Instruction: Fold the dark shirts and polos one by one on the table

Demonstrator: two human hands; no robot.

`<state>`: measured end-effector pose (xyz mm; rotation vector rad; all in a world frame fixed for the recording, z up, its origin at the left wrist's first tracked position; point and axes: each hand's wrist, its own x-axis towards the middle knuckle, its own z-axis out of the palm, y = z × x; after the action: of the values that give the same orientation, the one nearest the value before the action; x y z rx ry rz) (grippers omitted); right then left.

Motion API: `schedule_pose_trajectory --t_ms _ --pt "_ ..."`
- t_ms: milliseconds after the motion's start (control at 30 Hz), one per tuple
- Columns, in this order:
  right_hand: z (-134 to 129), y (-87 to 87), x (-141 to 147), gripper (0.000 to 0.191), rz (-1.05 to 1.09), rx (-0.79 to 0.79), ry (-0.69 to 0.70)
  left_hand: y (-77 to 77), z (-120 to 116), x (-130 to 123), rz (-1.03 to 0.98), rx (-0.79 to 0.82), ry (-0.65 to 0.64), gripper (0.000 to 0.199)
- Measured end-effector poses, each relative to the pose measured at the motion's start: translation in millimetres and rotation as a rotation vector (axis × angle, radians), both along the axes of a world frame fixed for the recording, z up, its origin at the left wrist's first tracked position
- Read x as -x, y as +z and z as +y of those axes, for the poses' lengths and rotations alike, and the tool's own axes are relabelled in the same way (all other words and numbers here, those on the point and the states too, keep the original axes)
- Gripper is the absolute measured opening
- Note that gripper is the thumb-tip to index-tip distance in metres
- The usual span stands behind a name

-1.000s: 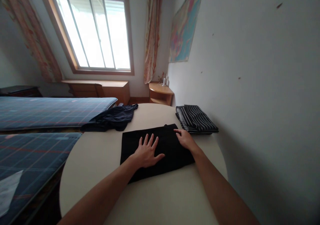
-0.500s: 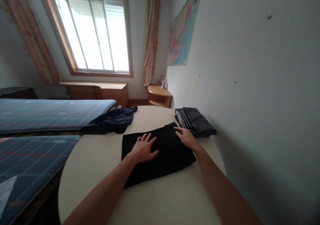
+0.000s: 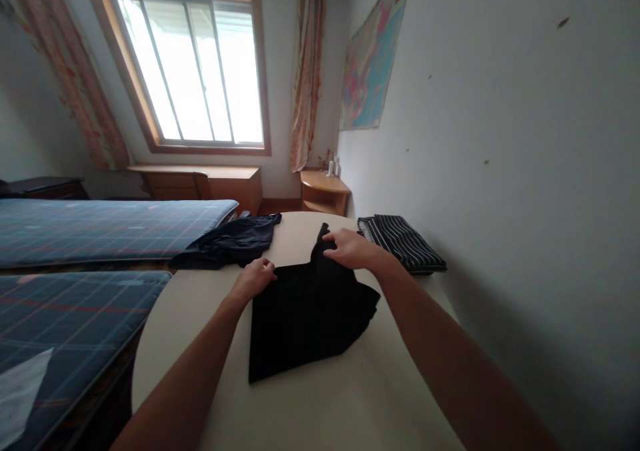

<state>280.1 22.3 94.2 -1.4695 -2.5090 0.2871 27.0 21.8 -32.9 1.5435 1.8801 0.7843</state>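
A folded black garment (image 3: 305, 317) lies on the pale round table (image 3: 185, 344); its exact kind cannot be made out. At its far left corner, my left hand (image 3: 255, 277) is closed in a pinch on the edge. My right hand (image 3: 347, 247) grips the far right part, which is raised off the table and bent toward the left. Just behind my right hand sits a folded black-and-white striped cloth (image 3: 403, 241). A dark navy garment (image 3: 235, 241) lies crumpled at the table's far left edge, beyond my left hand.
Two plaid mattresses (image 3: 115, 231) stand to the left, one with a white sheet (image 3: 23, 391) on it. A white wall (image 3: 525, 204) runs close along the right. Farther off are a wooden desk (image 3: 230, 187) and a corner shelf (image 3: 325, 183).
Both hands lay flat on the black garment before. Now my left hand has moved to its far left corner, and my right hand has taken its right part and lifted it leftward.
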Motion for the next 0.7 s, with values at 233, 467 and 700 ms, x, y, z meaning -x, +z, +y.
schedule_pose_trajectory --t_ms 233,467,700 --pt "-14 -20.5 82 0.039 -0.052 0.052 0.069 3.5 -2 23 -0.295 0.120 0.113 0.054" --pt "-38 -81.8 123 0.039 0.065 0.141 0.117 0.8 -1 28 -0.362 0.113 0.182 0.059" --pt "-43 -111.9 115 0.042 0.306 0.111 0.242 -4.8 2 27 -0.284 0.019 0.158 0.052"
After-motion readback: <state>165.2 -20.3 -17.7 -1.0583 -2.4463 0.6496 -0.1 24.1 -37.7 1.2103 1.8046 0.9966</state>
